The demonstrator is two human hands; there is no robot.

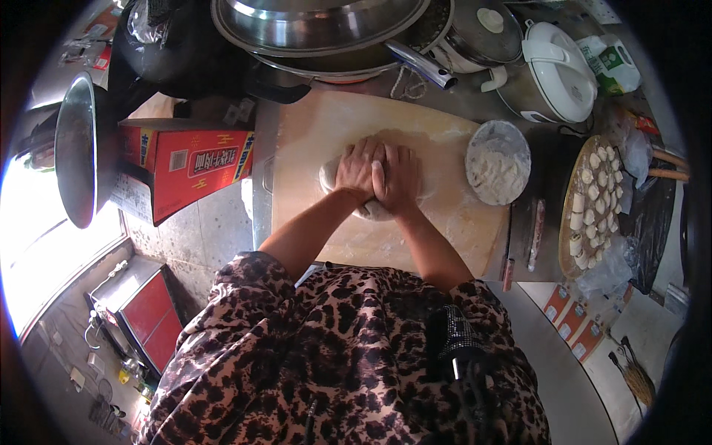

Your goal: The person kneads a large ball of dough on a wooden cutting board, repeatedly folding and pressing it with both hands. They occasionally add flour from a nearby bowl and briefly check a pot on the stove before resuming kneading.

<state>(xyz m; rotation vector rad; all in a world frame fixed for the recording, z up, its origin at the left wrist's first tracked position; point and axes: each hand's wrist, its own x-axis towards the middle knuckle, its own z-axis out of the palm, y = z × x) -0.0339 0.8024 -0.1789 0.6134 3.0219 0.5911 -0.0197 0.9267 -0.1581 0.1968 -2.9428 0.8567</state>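
Note:
A pale lump of dough (329, 176) lies on a floured wooden board (311, 233) before me. My left hand (356, 168) and my right hand (399, 181) press on it side by side, their thumbs meeting in the middle. The fingers curl over the far side of the dough, and the hands hide most of its top. To the right of my hands, a bowl of flour (498, 162) rests at the board's right edge.
Right of the board lie a knife (508, 261) and a thin rolling pin (537, 233). Farther right is a round tray (566, 245) of shaped dough pieces. A large steel lid (322, 28), a rice cooker (562, 72) and a pot (484, 33) stand behind; a red carton (194, 167) is left.

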